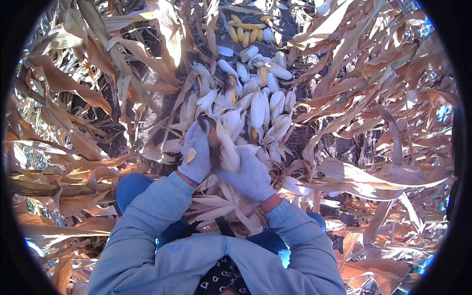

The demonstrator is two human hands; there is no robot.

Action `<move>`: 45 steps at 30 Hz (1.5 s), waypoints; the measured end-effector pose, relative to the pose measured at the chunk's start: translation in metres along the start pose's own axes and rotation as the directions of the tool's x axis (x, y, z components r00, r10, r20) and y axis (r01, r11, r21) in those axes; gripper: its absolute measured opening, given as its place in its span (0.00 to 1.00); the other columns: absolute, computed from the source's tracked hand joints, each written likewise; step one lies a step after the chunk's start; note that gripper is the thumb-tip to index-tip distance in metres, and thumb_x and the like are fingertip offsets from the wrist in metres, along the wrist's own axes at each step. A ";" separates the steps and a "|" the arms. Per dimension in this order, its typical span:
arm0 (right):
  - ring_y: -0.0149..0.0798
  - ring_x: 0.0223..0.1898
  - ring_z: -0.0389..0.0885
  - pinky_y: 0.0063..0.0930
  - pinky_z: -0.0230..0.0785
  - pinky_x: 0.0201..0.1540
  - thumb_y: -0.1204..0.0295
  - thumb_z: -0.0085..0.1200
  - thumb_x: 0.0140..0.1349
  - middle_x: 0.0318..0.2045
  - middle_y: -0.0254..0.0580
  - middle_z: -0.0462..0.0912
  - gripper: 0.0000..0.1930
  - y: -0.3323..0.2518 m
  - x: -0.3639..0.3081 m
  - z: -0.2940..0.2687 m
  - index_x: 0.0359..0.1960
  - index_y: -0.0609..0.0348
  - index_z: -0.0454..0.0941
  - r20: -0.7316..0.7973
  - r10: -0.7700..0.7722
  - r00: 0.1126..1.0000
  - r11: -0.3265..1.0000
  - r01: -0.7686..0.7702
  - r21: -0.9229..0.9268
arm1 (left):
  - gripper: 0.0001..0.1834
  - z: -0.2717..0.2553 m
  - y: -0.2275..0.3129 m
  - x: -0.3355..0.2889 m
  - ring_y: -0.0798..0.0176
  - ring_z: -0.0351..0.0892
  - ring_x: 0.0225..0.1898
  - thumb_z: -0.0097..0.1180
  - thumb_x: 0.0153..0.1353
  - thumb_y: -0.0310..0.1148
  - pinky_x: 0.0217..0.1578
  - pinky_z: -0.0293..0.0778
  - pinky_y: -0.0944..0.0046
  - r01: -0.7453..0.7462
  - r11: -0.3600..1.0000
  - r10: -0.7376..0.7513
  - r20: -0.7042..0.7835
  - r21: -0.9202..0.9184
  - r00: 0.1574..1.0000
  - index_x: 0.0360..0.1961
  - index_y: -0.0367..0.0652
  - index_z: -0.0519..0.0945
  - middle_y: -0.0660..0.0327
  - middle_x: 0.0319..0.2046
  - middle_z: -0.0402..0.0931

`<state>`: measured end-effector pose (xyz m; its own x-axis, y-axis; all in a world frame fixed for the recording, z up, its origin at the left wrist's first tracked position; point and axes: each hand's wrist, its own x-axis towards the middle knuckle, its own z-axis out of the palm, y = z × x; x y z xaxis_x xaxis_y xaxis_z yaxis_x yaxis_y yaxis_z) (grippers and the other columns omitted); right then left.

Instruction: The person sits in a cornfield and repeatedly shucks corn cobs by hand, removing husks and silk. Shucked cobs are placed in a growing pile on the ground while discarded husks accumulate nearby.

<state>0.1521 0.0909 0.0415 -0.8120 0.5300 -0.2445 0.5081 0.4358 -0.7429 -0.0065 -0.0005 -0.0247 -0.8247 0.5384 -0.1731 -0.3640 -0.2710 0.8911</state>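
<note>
My left grip, a hand in a white knitted glove, is curled around the upper part of a partly opened ear of corn with orange-brown kernels and a pale, papery husk. Dark, stringy silk hangs along the side of it against my left palm. My right grip, a hand in a matching white knitted glove, is closed around the lower end of the same ear, with the fingertips hidden. The ear stands between my two hands, tilted, its kernels showing nearest my left fingers. A small yellowish scrap of dry husk lies on the back of my left glove.

Print shows only on my black shirt, as small white shapes between the open edges of my pale grey-blue jacket; they are too small for me to tell whether they are letters.

Just beyond my hands lies a loose heap of long ears in whitish husks, some with orange kernels peeking out. Past that heap, bare bright-yellow cobs lie near one another on the soil. Below my hands, loose cream-coloured husks are spread between my blue-clad knees. Dry tan corn leaves and stalks crowd both sides.
</note>
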 end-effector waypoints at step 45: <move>0.44 0.69 0.70 0.38 0.61 0.74 0.46 0.47 0.77 0.71 0.49 0.69 0.35 0.054 0.055 0.032 0.74 0.60 0.63 0.163 -0.353 0.921 -0.381 -0.301 0.874 | 0.16 0.080 0.055 -0.042 0.68 0.60 0.18 0.46 0.79 0.49 0.20 0.61 0.65 0.356 0.764 -0.238 0.277 -0.538 0.931 0.43 0.50 0.78 0.70 0.20 0.64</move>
<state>0.1259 0.1201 -0.0322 -0.9744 0.2155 -0.0645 -0.2002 -0.9615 -0.1882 0.0427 0.0256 0.0645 -0.5611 0.7869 -0.2568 -0.8044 -0.4452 0.3934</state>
